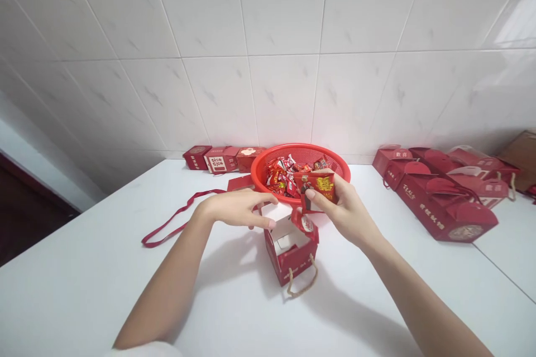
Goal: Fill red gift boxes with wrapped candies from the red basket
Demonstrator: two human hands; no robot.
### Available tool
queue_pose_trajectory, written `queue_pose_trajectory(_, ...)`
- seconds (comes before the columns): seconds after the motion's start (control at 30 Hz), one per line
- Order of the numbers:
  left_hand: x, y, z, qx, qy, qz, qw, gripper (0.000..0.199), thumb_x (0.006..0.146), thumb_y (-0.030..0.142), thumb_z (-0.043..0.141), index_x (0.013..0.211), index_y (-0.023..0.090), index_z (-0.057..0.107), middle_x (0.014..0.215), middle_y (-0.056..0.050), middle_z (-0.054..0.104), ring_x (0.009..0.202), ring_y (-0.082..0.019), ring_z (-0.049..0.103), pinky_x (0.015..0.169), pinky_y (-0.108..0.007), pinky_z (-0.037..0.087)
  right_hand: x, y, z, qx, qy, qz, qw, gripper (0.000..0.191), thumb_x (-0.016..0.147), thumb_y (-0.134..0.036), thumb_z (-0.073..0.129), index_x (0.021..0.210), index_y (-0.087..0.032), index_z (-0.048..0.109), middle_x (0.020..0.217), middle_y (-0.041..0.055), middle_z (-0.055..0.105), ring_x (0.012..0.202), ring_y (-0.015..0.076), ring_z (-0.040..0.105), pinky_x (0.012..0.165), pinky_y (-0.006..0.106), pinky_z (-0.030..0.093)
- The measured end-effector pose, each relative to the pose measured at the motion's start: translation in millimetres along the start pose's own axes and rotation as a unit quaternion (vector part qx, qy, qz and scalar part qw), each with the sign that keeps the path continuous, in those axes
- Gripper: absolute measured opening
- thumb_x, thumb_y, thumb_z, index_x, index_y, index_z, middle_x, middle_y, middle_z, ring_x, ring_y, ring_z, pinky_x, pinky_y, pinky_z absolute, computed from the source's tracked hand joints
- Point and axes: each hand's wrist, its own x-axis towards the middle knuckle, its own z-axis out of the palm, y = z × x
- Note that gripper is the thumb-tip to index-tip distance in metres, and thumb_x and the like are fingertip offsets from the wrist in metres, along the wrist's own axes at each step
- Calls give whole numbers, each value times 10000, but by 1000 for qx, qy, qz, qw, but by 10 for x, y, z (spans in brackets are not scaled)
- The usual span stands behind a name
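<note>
Currently, the right hand (345, 209) pinches 1 red packet (316, 189) before the red basket (342, 167) of candies (285, 175), while the left hand (238, 207), fingers loosely spread, is at the raised flap of the open red box (288, 256) on the white table (234, 312).

Gift box (288, 256) — red, white inside, rope handle at near side — stands open at centre. Wrapped packet (317, 189) — red, gold print — is held above its far side.
</note>
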Motion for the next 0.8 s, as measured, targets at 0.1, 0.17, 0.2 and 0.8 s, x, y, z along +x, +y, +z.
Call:
queue_pose_trajectory(0.1, 62, 14, 41, -25, -42, 3, 999, 628, 859, 588, 611, 1353, 202, 573, 1221, -94, 700, 943, -228, 704, 764, -271, 508, -12, -14, 35, 30, 7, 14, 999, 290, 895, -406, 656, 1106, -213, 609, 1108, 66, 716, 1041, 249, 671, 883, 382, 556)
queue_pose_trajectory(0.17, 90, 19, 66, -24, -35, 14, 999, 607, 864, 571, 618, 1337, 192, 596, 1288, -108, 672, 999, -240, 694, 772, -267, 509, -25, -40, 51, 47, 11, 31, 998, 292, 889, -416, 664, 1095, -215, 614, 1096, 59, 718, 1024, 244, 674, 877, 373, 558)
queue_pose_trajectory(0.2, 97, 18, 76, -22, -31, 22, 999, 590, 871, 559, 616, 1333, 192, 606, 1310, -110, 661, 1008, -241, 693, 767, -263, 509, -32, -55, 57, 53, 17, 38, 998, 286, 886, -418, 664, 1086, -218, 618, 1083, 53, 719, 1013, 240, 674, 877, 369, 557)
queue_pose_trajectory(0.8, 88, -146, 72, -13, -62, 62, 996, 760, 742, 488, 787, 1414, 220, 553, 1251, -92, 661, 1032, -225, 671, 805, -243, 499, -81, -20, -40, -158, -137, -5, 978, 187, 964, -352, 560, 1088, -230, 628, 1136, 56, 702, 1028, 226, 682, 900, 376, 536)
